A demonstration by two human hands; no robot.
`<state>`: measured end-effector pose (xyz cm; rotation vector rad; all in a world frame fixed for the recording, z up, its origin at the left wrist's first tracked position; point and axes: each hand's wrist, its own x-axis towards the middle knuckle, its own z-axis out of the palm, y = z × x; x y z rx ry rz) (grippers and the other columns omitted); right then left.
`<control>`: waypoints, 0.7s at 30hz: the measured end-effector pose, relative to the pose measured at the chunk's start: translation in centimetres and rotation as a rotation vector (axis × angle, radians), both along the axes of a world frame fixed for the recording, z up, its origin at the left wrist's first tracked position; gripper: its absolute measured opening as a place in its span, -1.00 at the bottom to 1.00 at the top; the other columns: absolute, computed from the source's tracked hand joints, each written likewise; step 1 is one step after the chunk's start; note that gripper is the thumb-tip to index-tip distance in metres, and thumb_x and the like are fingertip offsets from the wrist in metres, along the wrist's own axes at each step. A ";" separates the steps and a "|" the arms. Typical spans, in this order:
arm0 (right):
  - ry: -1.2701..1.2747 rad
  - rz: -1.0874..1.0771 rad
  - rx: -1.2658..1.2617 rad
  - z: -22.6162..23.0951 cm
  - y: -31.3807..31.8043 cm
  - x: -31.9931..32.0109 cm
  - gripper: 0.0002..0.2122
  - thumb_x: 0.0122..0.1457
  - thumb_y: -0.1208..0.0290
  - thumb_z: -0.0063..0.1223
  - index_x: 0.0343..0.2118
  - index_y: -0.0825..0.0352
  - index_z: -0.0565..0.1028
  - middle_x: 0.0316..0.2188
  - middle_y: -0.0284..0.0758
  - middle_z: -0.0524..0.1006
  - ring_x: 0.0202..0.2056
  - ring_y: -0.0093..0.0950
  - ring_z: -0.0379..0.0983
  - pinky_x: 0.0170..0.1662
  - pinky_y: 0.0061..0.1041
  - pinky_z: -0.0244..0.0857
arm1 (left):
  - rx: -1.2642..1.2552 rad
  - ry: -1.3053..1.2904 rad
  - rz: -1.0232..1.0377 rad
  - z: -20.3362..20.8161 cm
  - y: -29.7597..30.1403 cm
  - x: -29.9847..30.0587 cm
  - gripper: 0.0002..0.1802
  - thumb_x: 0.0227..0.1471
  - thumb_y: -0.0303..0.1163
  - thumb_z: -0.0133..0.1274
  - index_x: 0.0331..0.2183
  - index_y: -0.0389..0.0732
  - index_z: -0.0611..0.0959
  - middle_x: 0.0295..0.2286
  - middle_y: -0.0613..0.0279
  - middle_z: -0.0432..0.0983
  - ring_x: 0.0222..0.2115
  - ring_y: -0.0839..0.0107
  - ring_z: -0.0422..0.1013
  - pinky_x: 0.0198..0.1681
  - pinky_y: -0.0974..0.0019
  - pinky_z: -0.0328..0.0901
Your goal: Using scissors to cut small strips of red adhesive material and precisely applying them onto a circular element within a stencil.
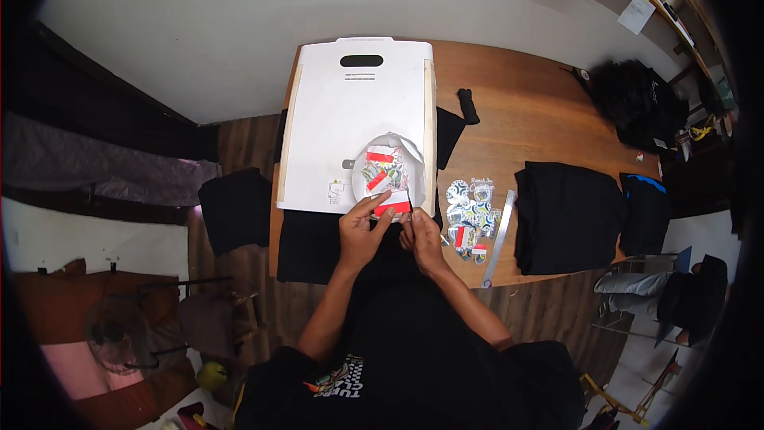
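My left hand (362, 229) pinches the left side of a small red-and-white rectangular piece (391, 205), thumb and fingers closed on its edge. At the piece's right end, the closed fingers of my right hand (424, 243) grip a thin dark object (411, 211), too small to make out. Both hands are over the near edge of a white rounded sheet or shallow holder (418, 163). Inside it lie several red-and-white and colourful patterned pieces (380, 161). Beneath is a large white panel (354, 115) with an oval slot near its far end.
On the wooden table (509, 103), right of my hands, lie a transparent sheet of colourful printed pieces (471, 215) and a metal ruler (500, 239). Folded black cloth (567, 215) sits farther right. A small black roll (468, 106) and a black bag (637, 103) are toward the back.
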<state>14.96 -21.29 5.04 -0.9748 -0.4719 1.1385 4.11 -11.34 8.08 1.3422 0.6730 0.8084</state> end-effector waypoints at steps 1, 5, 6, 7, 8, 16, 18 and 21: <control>-0.009 -0.002 -0.007 0.0 -0.1 0.0 -0.63 0.46 0.08 -0.34 -0.26 0.29 0.39 -0.72 -0.55 0.06 -0.73 -0.69 -0.10 -0.60 -0.62 -0.14 | 0.002 -0.001 -0.002 0.1 -0.1 0.0 -0.61 0.09 -0.72 0.12 0.00 -0.49 0.57 -0.18 0.12 0.52 -0.14 0.48 0.45 -0.02 0.46 0.34; 0.027 -0.004 -0.003 0.5 -0.4 0.0 -0.64 0.46 0.08 -0.33 -0.27 0.29 0.39 -0.73 -0.55 0.06 -0.73 -0.69 -0.11 -0.60 -0.62 -0.13 | -0.015 -0.013 0.013 0.2 -0.5 0.0 -0.62 0.08 -0.71 0.13 -0.01 -0.48 0.58 -0.20 0.13 0.53 -0.16 0.49 0.45 -0.04 0.46 0.33; 0.026 -0.005 -0.002 0.5 -0.5 0.0 -0.64 0.46 0.08 -0.33 -0.27 0.29 0.39 -0.73 -0.55 0.06 -0.73 -0.69 -0.11 -0.60 -0.62 -0.13 | -0.013 -0.024 0.019 0.3 -0.5 0.0 -0.63 0.08 -0.71 0.15 -0.03 -0.48 0.59 -0.22 0.13 0.54 -0.18 0.50 0.45 -0.06 0.47 0.33; 0.008 0.002 0.008 0.5 -0.4 0.0 -0.63 0.46 0.08 -0.34 -0.27 0.29 0.39 -0.73 -0.55 0.07 -0.73 -0.69 -0.11 -0.60 -0.62 -0.13 | -0.012 -0.024 0.019 0.2 -0.5 0.0 -0.63 0.08 -0.71 0.15 -0.03 -0.48 0.59 -0.22 0.13 0.54 -0.18 0.50 0.45 -0.06 0.47 0.33; -0.009 0.009 0.018 0.4 -0.5 0.0 -0.63 0.46 0.07 -0.34 -0.27 0.29 0.39 -0.72 -0.55 0.07 -0.73 -0.69 -0.10 -0.60 -0.62 -0.13 | 0.004 -0.020 0.013 0.1 -0.5 0.0 -0.63 0.08 -0.71 0.15 -0.02 -0.48 0.59 -0.23 0.14 0.54 -0.19 0.51 0.45 -0.08 0.47 0.33; 0.051 0.005 0.008 1.0 -1.1 -0.4 -0.63 0.46 0.08 -0.34 -0.25 0.31 0.38 -0.72 -0.56 0.07 -0.72 -0.71 -0.10 -0.60 -0.63 -0.14 | 0.014 -0.058 0.068 0.5 -0.4 -0.1 -0.61 0.08 -0.70 0.15 -0.01 -0.47 0.58 -0.24 0.17 0.52 -0.21 0.53 0.42 -0.13 0.51 0.33; 0.076 0.011 0.019 1.1 -1.4 -0.6 -0.65 0.46 0.12 -0.33 -0.24 0.32 0.37 -0.73 -0.57 0.06 -0.72 -0.73 -0.10 -0.61 -0.65 -0.15 | 0.015 -0.069 0.086 0.7 -0.4 0.0 -0.61 0.08 -0.70 0.15 -0.01 -0.47 0.58 -0.23 0.18 0.52 -0.21 0.55 0.42 -0.14 0.52 0.32; 0.036 0.024 0.043 0.0 -1.9 -1.0 -0.65 0.46 0.12 -0.33 -0.24 0.33 0.37 -0.72 -0.57 0.06 -0.72 -0.73 -0.10 -0.61 -0.65 -0.15 | 0.035 -0.072 0.091 0.7 -0.4 -0.1 -0.61 0.08 -0.70 0.15 -0.01 -0.47 0.58 -0.24 0.18 0.51 -0.22 0.56 0.41 -0.17 0.53 0.32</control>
